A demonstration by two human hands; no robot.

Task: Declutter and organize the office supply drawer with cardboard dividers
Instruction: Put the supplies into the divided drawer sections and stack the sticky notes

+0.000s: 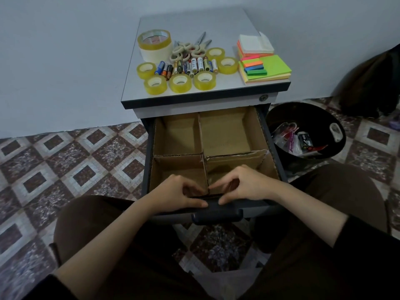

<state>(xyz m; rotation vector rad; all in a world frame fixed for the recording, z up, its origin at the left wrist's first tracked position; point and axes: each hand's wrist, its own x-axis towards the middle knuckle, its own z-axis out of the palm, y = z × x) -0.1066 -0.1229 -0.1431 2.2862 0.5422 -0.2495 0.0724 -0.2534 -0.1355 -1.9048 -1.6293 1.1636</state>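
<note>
The open drawer (pixel 273 152) of a small cabinet is lined with brown cardboard. A long cardboard divider (pixel 201 137) runs front to back and a cross divider (pixel 177 156) splits it into compartments holding no supplies. My left hand (pixel 179 193) and my right hand (pixel 244 185) meet at the drawer's front edge. The fingers of both pinch the near end of the long divider, thumbs lying on the dark front rim.
On the cabinet top (pixel 233 24) lie tape rolls (pixel 180 83), a large tape roll (pixel 154 43), batteries (pixel 190 66), scissors (pixel 190 49) and sticky notes (pixel 266 68). A black bin (pixel 307 118) with rubbish stands right of the drawer. The drawer handle (pixel 216 214) is below my hands.
</note>
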